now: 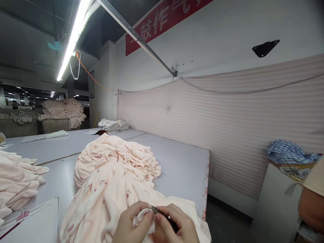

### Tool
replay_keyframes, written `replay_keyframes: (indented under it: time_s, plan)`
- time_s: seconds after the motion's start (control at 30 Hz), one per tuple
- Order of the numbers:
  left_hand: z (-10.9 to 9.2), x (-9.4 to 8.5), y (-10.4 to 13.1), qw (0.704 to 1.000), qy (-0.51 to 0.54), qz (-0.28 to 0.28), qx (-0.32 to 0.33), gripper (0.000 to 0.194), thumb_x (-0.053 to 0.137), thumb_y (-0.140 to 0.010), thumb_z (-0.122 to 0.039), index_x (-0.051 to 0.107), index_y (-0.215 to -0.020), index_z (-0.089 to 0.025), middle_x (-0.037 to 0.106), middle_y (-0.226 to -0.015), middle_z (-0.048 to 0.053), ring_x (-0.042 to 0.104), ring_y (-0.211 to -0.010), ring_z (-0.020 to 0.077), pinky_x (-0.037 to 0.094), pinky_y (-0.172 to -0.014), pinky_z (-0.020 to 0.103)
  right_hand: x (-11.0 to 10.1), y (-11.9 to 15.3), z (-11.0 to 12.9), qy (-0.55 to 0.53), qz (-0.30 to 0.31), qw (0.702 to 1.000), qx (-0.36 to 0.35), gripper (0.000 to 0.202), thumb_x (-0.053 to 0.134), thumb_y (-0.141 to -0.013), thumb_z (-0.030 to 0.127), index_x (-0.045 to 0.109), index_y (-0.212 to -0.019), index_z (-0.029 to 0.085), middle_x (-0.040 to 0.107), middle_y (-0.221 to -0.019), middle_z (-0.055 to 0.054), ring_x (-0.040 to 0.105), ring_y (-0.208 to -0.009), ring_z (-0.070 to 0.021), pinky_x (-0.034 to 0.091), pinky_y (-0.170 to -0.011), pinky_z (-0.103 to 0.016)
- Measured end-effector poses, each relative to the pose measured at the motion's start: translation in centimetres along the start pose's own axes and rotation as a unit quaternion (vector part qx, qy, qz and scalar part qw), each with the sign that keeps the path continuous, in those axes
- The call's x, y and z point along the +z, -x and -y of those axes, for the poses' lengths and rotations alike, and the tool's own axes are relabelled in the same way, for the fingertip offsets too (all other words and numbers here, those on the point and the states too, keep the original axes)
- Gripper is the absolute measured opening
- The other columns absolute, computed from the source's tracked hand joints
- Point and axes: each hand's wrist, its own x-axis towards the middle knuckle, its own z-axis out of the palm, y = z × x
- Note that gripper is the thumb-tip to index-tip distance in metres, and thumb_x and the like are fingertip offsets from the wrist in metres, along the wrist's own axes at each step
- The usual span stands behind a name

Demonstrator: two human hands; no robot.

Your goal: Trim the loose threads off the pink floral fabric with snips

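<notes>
At the bottom centre, my left hand (133,222) pinches a folded edge of white cloth (143,215) between thumb and fingers. My right hand (178,221) is closed round small dark thread snips (172,224), their pointed tip touching or close to the pinched cloth. Most of the snips is hidden by my fingers. Under and beyond both hands lies a big heap of pale pink printed garments (113,182), gathered in folds on the table (182,162).
More pale pink garments (17,182) lie at left, above a clipboard (40,222) with papers and a pen. White folded cloth (111,125) stands at the back. A person's arm (310,206) shows at right, near blue checked cloth (288,152) on a cabinet. The table's right edge (207,182) drops to floor.
</notes>
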Motion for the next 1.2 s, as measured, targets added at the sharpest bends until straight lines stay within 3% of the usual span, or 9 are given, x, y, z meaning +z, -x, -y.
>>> replay_keyframes:
  time_s: [0.13, 0.27, 0.5, 0.83, 0.97, 1.07, 1.2]
  plan:
    - [-1.8, 0.3, 0.2, 0.999, -0.025, 0.023, -0.011, 0.018, 0.061, -0.078, -0.034, 0.069, -0.078, -0.018, 0.069, -0.075, 0.002, 0.061, -0.078, 0.0191, 0.046, -0.073, 0.025, -0.6, 0.3, 0.9, -0.049, 0.006, 0.998, 0.043, 0.022, 0.06, -0.086, 0.039, 0.074, -0.084, 0.022, 0.072, -0.079, -0.005, 0.066, -0.077, -0.0213, 0.048, -0.068, -0.027]
    - [-2.5, 0.6, 0.2, 0.997, -0.067, 0.034, -0.029, 0.017, 0.058, -0.08, -0.032, 0.067, -0.079, -0.018, 0.068, -0.076, 0.001, 0.06, -0.079, 0.0194, 0.046, -0.074, 0.026, -1.3, 0.9, 1.0, -0.025, 0.007, 0.999, 0.024, 0.02, 0.062, -0.085, 0.036, 0.072, -0.094, 0.021, 0.072, -0.087, -0.006, 0.066, -0.082, -0.0216, 0.048, -0.07, -0.027]
    - [-2.4, 1.6, 0.0, 0.997, -0.045, 0.053, -0.032, 0.018, 0.058, -0.08, -0.032, 0.066, -0.075, -0.017, 0.066, -0.073, 0.001, 0.058, -0.077, 0.0187, 0.045, -0.073, 0.026, -2.4, 0.9, 0.8, 0.045, 0.008, 0.999, 0.002, 0.019, 0.056, -0.088, 0.033, 0.072, -0.092, 0.023, 0.072, -0.085, -0.004, 0.065, -0.08, -0.0201, 0.046, -0.068, -0.026]
    - [-2.3, 3.0, -0.5, 0.996, -0.029, 0.069, -0.049, 0.024, 0.061, -0.079, -0.039, 0.068, -0.077, -0.016, 0.066, -0.074, 0.002, 0.057, -0.076, 0.019, 0.046, -0.071, 0.026, -3.2, 0.5, -0.4, -0.013, 0.023, 0.999, 0.036, 0.023, 0.056, -0.088, 0.036, 0.073, -0.088, 0.019, 0.071, -0.081, -0.005, 0.064, -0.076, -0.0201, 0.044, -0.066, -0.026]
    - [-2.3, 3.4, -0.7, 0.993, -0.081, 0.074, -0.04, 0.025, 0.059, -0.081, -0.039, 0.07, -0.082, -0.017, 0.069, -0.078, 0.002, 0.061, -0.08, 0.0206, 0.047, -0.074, 0.027, -3.4, 0.2, -0.7, -0.059, 0.013, 0.996, 0.072, 0.027, 0.055, -0.088, 0.039, 0.071, -0.083, 0.018, 0.07, -0.081, -0.006, 0.063, -0.079, -0.0218, 0.044, -0.07, -0.028]
    - [-2.8, 1.0, -1.5, 0.995, -0.091, 0.002, -0.037, 0.027, 0.06, -0.081, -0.044, 0.068, -0.086, -0.018, 0.07, -0.083, 0.001, 0.062, -0.086, 0.021, 0.047, -0.08, 0.027, -4.6, 0.5, -1.9, -0.115, -0.01, 0.985, 0.131, 0.025, 0.058, -0.085, 0.044, 0.066, -0.09, 0.02, 0.067, -0.089, -0.004, 0.06, -0.086, -0.0222, 0.044, -0.075, -0.028]
    - [-5.1, -5.1, -3.3, 0.975, 0.004, -0.207, -0.077, 0.038, 0.067, -0.072, -0.051, 0.066, -0.095, -0.022, 0.071, -0.095, 0.0, 0.063, -0.091, 0.0207, 0.05, -0.076, 0.025, -6.7, 1.5, -4.8, -0.11, -0.049, 0.973, 0.196, 0.023, 0.058, -0.084, 0.044, 0.058, -0.084, 0.021, 0.057, -0.083, 0.001, 0.053, -0.08, -0.0189, 0.04, -0.071, -0.027]
